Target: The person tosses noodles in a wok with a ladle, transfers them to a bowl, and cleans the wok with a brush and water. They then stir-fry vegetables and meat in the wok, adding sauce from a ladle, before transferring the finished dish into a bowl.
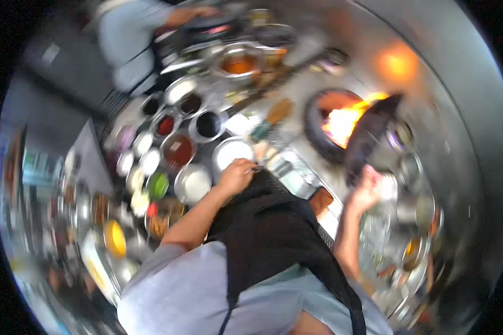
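Note:
Over the front edge of a metal bowl of white contents (233,152), my left hand (237,176) is closed on something thin that blur hides. My right hand (368,188) grips the near rim or handle of a dark wok (369,131), with something white, perhaps a cloth (387,187), beside it. The wok is tilted up at the right side of a round burner (313,120). Bright flames (342,124) rise between burner and wok. What the wok holds cannot be seen.
Several bowls of sauces and ingredients, among them a reddish-brown one (179,149) and a green one (157,185), stand at the left. Another person (129,42) works at the top left. Metal containers (416,211) stand at the right, by a metal wall (464,111).

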Tool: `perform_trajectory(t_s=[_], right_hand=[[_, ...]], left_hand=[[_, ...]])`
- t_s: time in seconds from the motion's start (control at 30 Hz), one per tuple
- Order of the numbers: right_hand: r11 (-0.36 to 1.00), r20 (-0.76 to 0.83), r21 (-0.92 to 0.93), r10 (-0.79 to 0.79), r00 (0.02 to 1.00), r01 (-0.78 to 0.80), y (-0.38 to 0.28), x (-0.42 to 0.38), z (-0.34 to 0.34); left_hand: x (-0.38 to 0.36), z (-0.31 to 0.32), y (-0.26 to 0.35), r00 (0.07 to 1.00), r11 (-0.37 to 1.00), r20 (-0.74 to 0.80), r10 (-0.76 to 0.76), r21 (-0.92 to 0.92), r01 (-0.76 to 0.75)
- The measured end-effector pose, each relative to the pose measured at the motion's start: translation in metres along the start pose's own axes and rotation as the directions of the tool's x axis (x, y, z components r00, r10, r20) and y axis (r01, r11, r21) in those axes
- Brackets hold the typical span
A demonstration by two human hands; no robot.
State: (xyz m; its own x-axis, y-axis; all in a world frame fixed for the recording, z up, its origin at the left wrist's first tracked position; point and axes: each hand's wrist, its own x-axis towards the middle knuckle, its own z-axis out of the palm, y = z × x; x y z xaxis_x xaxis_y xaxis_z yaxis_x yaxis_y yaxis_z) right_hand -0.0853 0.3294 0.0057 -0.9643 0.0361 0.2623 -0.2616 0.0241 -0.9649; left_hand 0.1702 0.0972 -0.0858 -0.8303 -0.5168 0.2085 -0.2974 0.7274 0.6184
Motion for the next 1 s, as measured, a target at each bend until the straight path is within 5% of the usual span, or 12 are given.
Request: perform_trajectory(t_s=[0.1,0.13,0.27,0.37,0.47,0.5,0.63,0.77,0.83,0.9,0.93,1.0], right_hand=[[0.998,0.056,0.053,-0.033,0.998,0.03,0.005,0.011,-0.004],[0.995,0.111,-0.091,-0.029,0.993,0.04,0.014,0.021,-0.01],[0.838,0.414,-0.289,-0.328,0.849,0.464,0.037,0.046,-0.017],[0.555,0.6,-0.487,-0.348,0.72,0.674,0.054,0.046,-0.015],[0.377,0.776,-0.447,-0.288,0.561,0.811,0.066,0.045,-0.006],[0.329,0.819,-0.401,-0.289,0.496,0.855,0.07,0.045,-0.002],[0.317,0.85,-0.407,-0.213,0.482,0.857,0.111,0.063,0.02],[0.273,0.859,-0.434,-0.161,0.486,0.859,0.137,0.071,0.037],[0.297,0.881,-0.415,-0.103,0.462,0.86,0.152,0.077,0.045],[0.334,0.838,-0.497,-0.059,0.543,0.801,0.168,0.083,0.059],[0.249,0.788,-0.529,-0.209,0.579,0.811,0.153,0.061,0.053],[0.261,0.747,-0.421,-0.444,0.495,0.869,0.135,0.023,0.051]], left_hand=[[-0.058,0.01,0.01,0.995,0.997,-0.062,-0.075,-0.016,0.074],[-0.078,0.014,0.021,0.985,0.994,-0.135,-0.107,-0.018,0.105],[-0.157,0.035,0.066,0.891,0.935,-0.284,-0.354,-0.071,0.348],[-0.221,0.045,0.1,0.804,0.862,-0.314,-0.505,-0.141,0.486],[-0.286,0.05,0.122,0.717,0.746,-0.206,-0.666,-0.194,0.637],[-0.31,0.058,0.121,0.678,0.731,-0.277,-0.681,-0.207,0.651],[-0.381,0.062,0.139,0.501,0.612,-0.378,-0.779,-0.283,0.738],[-0.442,0.068,0.149,0.284,0.505,-0.468,-0.837,-0.461,0.73],[-0.481,0.066,0.152,0.046,0.413,-0.585,-0.81,-0.514,0.752],[-0.533,0.058,0.155,-0.206,0.271,-0.566,-0.798,-0.643,0.716],[-0.568,0.057,0.152,-0.321,0.244,-0.593,-0.739,-0.68,0.692],[-0.648,0.064,0.145,-0.527,0.263,-0.586,-0.615,-0.783,0.564]])
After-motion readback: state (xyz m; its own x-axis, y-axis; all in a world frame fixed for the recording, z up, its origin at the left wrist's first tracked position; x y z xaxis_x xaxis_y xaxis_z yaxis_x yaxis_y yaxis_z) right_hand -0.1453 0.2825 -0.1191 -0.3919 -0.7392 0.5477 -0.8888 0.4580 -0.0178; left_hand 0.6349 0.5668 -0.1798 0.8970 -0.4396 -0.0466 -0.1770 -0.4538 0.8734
